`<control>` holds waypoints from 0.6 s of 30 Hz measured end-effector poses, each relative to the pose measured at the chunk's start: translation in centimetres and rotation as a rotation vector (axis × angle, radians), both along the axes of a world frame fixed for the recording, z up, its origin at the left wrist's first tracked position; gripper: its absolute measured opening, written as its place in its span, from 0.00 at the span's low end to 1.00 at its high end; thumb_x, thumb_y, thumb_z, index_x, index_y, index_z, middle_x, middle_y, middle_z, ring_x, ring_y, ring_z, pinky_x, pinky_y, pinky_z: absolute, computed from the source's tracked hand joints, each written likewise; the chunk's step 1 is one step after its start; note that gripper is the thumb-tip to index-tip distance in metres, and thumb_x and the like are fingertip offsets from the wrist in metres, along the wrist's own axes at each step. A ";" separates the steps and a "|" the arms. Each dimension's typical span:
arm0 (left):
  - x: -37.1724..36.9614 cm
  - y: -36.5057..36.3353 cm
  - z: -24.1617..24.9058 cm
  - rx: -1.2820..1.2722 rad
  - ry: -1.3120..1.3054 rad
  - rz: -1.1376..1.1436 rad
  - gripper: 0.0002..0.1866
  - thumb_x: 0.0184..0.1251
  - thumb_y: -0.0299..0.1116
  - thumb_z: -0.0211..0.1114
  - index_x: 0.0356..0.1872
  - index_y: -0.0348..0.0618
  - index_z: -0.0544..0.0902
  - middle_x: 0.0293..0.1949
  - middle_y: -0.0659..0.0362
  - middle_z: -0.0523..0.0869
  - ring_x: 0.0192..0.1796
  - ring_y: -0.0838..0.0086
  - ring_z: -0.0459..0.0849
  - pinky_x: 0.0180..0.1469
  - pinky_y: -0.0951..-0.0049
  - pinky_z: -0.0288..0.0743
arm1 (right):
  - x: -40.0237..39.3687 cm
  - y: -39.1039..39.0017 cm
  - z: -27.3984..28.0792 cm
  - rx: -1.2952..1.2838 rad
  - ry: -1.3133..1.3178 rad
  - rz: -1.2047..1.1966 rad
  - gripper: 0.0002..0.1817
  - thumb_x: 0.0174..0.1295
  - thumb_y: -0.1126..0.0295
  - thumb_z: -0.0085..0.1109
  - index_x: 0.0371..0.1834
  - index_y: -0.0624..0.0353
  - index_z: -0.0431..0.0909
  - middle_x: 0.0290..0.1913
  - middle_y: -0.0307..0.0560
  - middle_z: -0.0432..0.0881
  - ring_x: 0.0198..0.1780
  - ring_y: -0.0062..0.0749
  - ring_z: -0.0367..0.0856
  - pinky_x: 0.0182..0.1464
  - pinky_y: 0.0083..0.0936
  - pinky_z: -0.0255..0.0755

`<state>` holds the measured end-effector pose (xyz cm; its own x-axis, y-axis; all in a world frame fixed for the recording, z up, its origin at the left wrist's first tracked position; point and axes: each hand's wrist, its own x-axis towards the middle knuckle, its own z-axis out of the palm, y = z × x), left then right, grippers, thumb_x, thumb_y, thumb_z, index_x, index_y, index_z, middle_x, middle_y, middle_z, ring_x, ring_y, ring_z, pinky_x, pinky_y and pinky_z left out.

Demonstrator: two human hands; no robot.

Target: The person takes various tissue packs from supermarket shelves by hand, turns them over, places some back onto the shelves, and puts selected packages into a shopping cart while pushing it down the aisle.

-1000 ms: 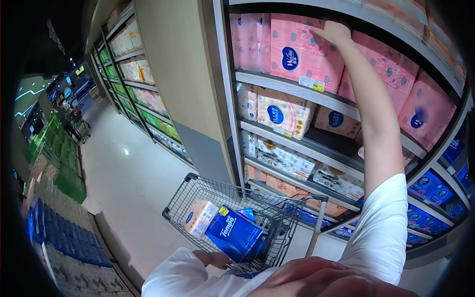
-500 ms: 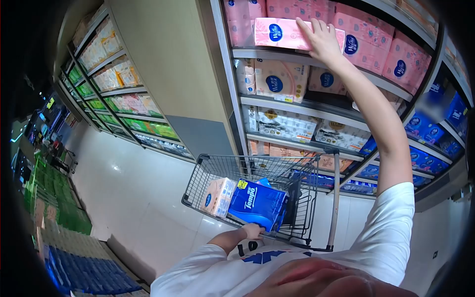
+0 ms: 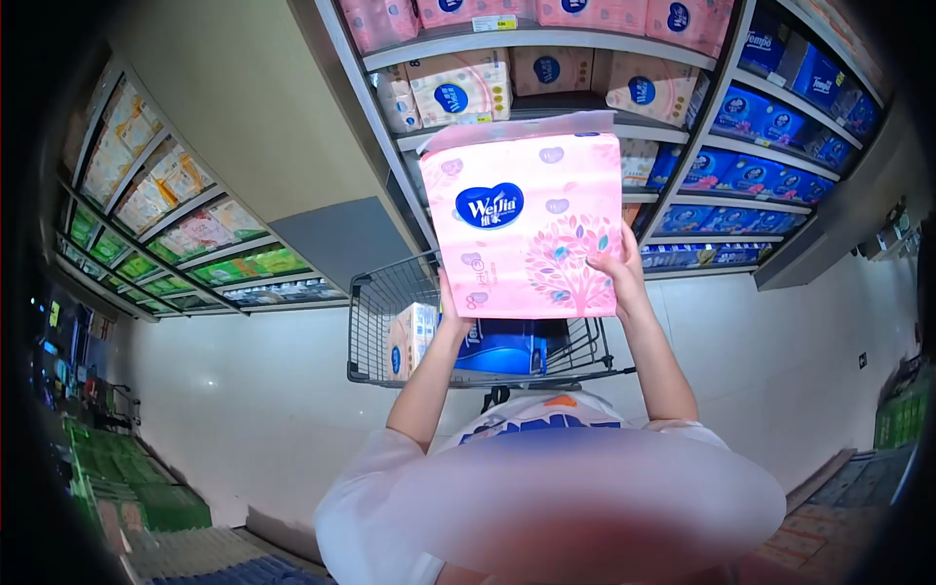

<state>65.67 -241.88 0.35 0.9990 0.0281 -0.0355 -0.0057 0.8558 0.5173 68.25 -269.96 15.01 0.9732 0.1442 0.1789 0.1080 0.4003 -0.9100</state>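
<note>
A pink pack of tissues (image 3: pixel 522 244) with a blue WeiJia label faces me, held up above the shopping cart (image 3: pixel 366 341). My left hand (image 3: pixel 452 310) is closed on its lower left side. My right hand (image 3: pixel 624 276) grips the right edge, thumb across the printed front. Below, in the cart, lie a blue Tempo pack (image 3: pixel 499 353) and a beige tissue pack (image 3: pixel 407 339). The pink pack hides part of the cart and of the shelves behind.
Ahead stands a shelf unit (image 3: pixel 546 41) with pink and beige packs. Blue packs (image 3: pixel 756 175) fill the shelves to its right. On the left, past a beige pillar (image 3: pixel 244 107), are more stocked shelves (image 3: pixel 156 190). Green goods (image 3: pixel 132 478) are stacked at lower left.
The pink pack has come off the upper shelf and down toward me, turned so its broad front shows. My left hand has left the cart's side and now holds the pack too.
</note>
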 end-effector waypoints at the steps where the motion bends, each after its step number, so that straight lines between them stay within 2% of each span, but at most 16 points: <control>1: 2.0 0.5 0.7 -0.041 -0.194 -0.080 0.35 0.73 0.60 0.41 0.68 0.42 0.64 0.64 0.52 0.71 0.64 0.58 0.72 0.67 0.55 0.65 | -0.2 0.2 -1.2 0.018 0.145 0.055 0.46 0.48 0.79 0.65 0.72 0.67 0.50 0.62 0.54 0.70 0.60 0.36 0.73 0.61 0.29 0.68; 2: 2.6 0.3 2.6 0.016 -0.214 -0.013 0.36 0.73 0.61 0.39 0.69 0.41 0.62 0.65 0.51 0.70 0.65 0.59 0.72 0.66 0.57 0.67 | -0.1 0.1 -1.9 0.062 0.199 0.004 0.43 0.51 0.78 0.64 0.71 0.66 0.52 0.60 0.55 0.71 0.59 0.37 0.74 0.60 0.28 0.69; 4: 1.3 -0.8 7.7 0.192 -0.066 -0.066 0.36 0.73 0.59 0.39 0.69 0.40 0.61 0.68 0.51 0.67 0.68 0.59 0.67 0.70 0.58 0.59 | -0.8 -1.5 -0.4 0.161 0.100 0.079 0.36 0.59 0.74 0.58 0.71 0.62 0.55 0.61 0.53 0.71 0.60 0.34 0.72 0.59 0.28 0.70; 6: 0.4 -1.9 11.5 0.736 -0.064 -0.085 0.36 0.74 0.60 0.36 0.70 0.40 0.60 0.69 0.52 0.66 0.69 0.60 0.66 0.69 0.59 0.59 | 0.2 -4.0 -1.1 0.113 0.093 0.038 0.33 0.64 0.68 0.53 0.72 0.60 0.54 0.62 0.52 0.71 0.62 0.32 0.71 0.61 0.27 0.68; 7: 0.0 -2.1 12.1 0.743 -0.053 -0.139 0.38 0.72 0.60 0.43 0.71 0.39 0.58 0.69 0.51 0.65 0.69 0.61 0.65 0.68 0.60 0.60 | -0.2 -4.9 -0.7 0.142 0.094 0.049 0.34 0.65 0.67 0.52 0.73 0.59 0.53 0.63 0.52 0.70 0.62 0.32 0.71 0.62 0.27 0.67; 8: -1.5 -3.3 13.2 0.742 -0.040 -0.147 0.38 0.72 0.60 0.43 0.71 0.39 0.58 0.69 0.51 0.65 0.69 0.61 0.65 0.68 0.60 0.60 | -0.9 -5.9 -0.2 0.166 0.099 0.062 0.34 0.65 0.66 0.51 0.73 0.59 0.52 0.64 0.52 0.69 0.63 0.33 0.70 0.63 0.27 0.66; 10: -4.4 -6.1 15.4 0.839 -0.155 -0.127 0.37 0.69 0.50 0.54 0.71 0.39 0.55 0.67 0.50 0.67 0.68 0.64 0.66 0.68 0.63 0.58 | -1.9 -8.3 -0.4 0.166 0.118 0.056 0.34 0.65 0.63 0.51 0.73 0.60 0.51 0.66 0.53 0.67 0.64 0.34 0.70 0.65 0.28 0.64; 11: -5.6 -7.4 15.4 0.728 -0.177 -0.138 0.40 0.62 0.41 0.59 0.72 0.39 0.53 0.67 0.49 0.65 0.69 0.63 0.65 0.69 0.63 0.57 | -2.4 -9.4 -0.3 0.227 0.075 0.074 0.35 0.65 0.62 0.51 0.73 0.61 0.52 0.66 0.53 0.67 0.64 0.35 0.70 0.65 0.29 0.64; 13: -7.1 -10.1 13.6 0.704 -0.191 -0.013 0.42 0.59 0.40 0.61 0.72 0.38 0.53 0.66 0.49 0.66 0.69 0.63 0.64 0.69 0.65 0.55 | -2.6 -11.2 -0.8 0.321 -0.050 0.162 0.36 0.65 0.59 0.51 0.72 0.63 0.52 0.67 0.54 0.66 0.65 0.38 0.69 0.66 0.31 0.63; 14: -7.4 -10.5 12.9 0.727 -0.190 0.017 0.42 0.58 0.40 0.62 0.72 0.38 0.53 0.66 0.49 0.65 0.69 0.63 0.64 0.70 0.66 0.55 | -2.5 -12.0 -1.1 0.258 -0.033 0.134 0.36 0.64 0.59 0.52 0.72 0.64 0.52 0.66 0.54 0.66 0.65 0.37 0.69 0.65 0.30 0.65; 16: -7.4 -10.8 13.0 0.721 -0.222 0.022 0.42 0.57 0.40 0.62 0.71 0.36 0.53 0.65 0.47 0.66 0.67 0.62 0.66 0.68 0.66 0.58 | -1.8 -12.4 -1.0 0.133 -0.098 0.057 0.43 0.62 0.52 0.55 0.74 0.64 0.48 0.70 0.54 0.60 0.69 0.37 0.62 0.68 0.31 0.58; 17: -7.6 -10.5 13.5 0.676 -0.249 0.056 0.43 0.56 0.41 0.62 0.71 0.36 0.53 0.65 0.47 0.67 0.66 0.62 0.68 0.67 0.66 0.60 | -2.3 -12.5 -1.5 0.140 -0.103 0.058 0.43 0.62 0.52 0.55 0.74 0.64 0.48 0.70 0.54 0.60 0.69 0.37 0.62 0.68 0.31 0.58; 18: -7.3 -10.4 14.5 0.633 -0.290 0.091 0.43 0.56 0.42 0.63 0.70 0.35 0.53 0.64 0.46 0.67 0.66 0.62 0.69 0.66 0.66 0.63 | -2.5 -12.6 -1.9 0.106 -0.235 0.123 0.47 0.61 0.48 0.56 0.75 0.64 0.44 0.72 0.54 0.56 0.72 0.36 0.57 0.70 0.30 0.54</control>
<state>58.38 -252.25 14.87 0.9584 0.0391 0.2827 -0.2759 0.3804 0.8827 65.79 -282.57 13.13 0.8797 0.2269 0.4180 0.2558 0.5153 -0.8180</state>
